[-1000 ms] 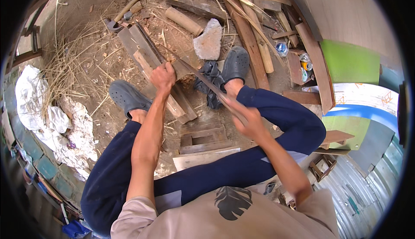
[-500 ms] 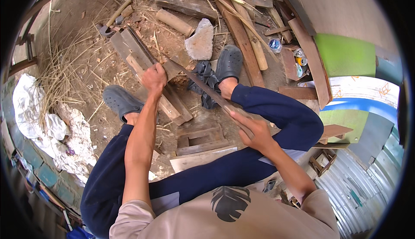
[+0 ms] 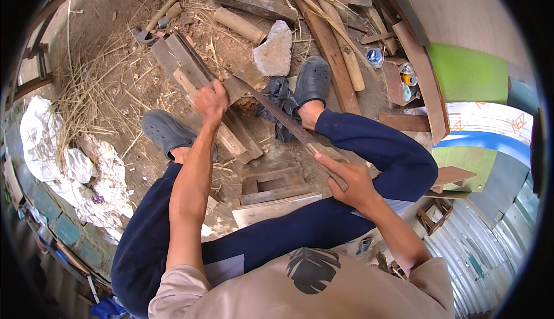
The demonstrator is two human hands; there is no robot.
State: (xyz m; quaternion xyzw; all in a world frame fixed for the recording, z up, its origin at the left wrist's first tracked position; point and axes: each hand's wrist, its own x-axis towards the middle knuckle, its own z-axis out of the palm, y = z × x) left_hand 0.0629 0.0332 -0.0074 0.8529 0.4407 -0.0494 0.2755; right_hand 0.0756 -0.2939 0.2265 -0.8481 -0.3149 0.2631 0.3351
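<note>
In my right hand is the wooden handle of a long, narrow machete, fingers wrapped round it. Its dark blade slants up and left, with the far end near my left hand. That hand is closed in a fist on a dark, thin wooden strip, which runs up and away from it. Beneath lie wooden planks, slanting between my feet. Part of the strip is hidden by my fingers, so where it ends cannot be seen.
A pale stone, bamboo pieces and a dark timber lie beyond. My clogged feet flank the planks. Black plastic lies by the right foot; a small wooden frame is nearer me. White sacking lies left.
My right hand has drawn the machete slightly back toward me. My left hand stays closed on the wooden strip. The whole view has shifted a little.
</note>
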